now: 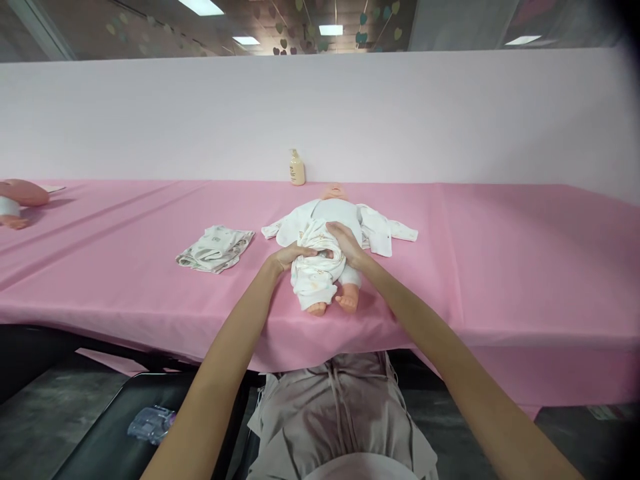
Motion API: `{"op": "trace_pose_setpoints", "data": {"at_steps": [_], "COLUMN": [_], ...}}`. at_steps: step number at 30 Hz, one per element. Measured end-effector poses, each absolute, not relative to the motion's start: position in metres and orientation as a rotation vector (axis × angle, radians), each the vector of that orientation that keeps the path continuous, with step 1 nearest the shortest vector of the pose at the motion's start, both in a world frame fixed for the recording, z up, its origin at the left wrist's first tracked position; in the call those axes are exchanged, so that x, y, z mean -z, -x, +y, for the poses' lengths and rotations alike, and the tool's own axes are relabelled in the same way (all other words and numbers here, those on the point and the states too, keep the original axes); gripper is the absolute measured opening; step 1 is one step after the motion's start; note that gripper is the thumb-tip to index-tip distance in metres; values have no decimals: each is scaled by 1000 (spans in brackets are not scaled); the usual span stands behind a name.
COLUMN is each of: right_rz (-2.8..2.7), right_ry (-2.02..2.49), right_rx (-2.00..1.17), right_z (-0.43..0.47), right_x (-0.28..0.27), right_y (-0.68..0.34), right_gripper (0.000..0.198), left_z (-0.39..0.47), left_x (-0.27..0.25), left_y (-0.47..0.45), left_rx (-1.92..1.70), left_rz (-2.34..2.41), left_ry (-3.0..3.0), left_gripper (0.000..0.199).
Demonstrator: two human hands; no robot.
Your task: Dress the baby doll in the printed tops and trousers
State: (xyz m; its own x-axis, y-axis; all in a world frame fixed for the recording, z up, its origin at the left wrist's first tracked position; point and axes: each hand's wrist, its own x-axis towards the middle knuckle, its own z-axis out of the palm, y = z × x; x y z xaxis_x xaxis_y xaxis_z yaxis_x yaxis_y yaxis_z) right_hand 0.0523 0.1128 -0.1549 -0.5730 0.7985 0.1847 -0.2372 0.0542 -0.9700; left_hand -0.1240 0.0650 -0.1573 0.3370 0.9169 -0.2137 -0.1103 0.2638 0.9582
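A baby doll [349, 298] lies on its back with its feet toward me, its torso white and its arms in the sleeves of a white top [377, 230] spread open at both sides. White patterned baby pants [314, 279] are bunched over its lower body. One leg, on the left, runs through them with the foot showing at the hem; the other leg lies outside the cloth. My left hand [294, 255] is closed on the left side of the pants, thumb along the waist opening. My right hand [347, 245] is closed on their upper right edge, against the doll's belly.
Folded patterned cloth [216, 249] lies left of the doll on the pink table cover [525, 267]. A pump bottle [297, 168] stands by the white wall. Part of another doll [23, 193] shows far left. Below, a black chair [115, 427] holds a clear plastic item [151, 424].
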Motion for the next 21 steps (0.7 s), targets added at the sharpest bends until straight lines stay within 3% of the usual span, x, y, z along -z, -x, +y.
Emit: {"op": "trace_pose_setpoints", "data": {"at_steps": [4,7,15,21], "right_rz": [-1712,-1918,-2254,-2355], "right_ry": [804,898,961,783], "right_rx": [-760,-376,59,367], "right_z": [126,143,164,158], "right_x": [162,167,180,181], "right_y": [-73,-97,-120,-114], "right_gripper": [22,31,49,48], "left_z": [63,63,65,66], "left_x": [158,158,162,163], "left_y": [120,120,125,125], "left_rx": [-968,-939,-898,-929], "left_rz": [993,993,959,973], "left_ry": [-1042,-1023,-962,-862], "left_gripper": [30,27,25,21]}}
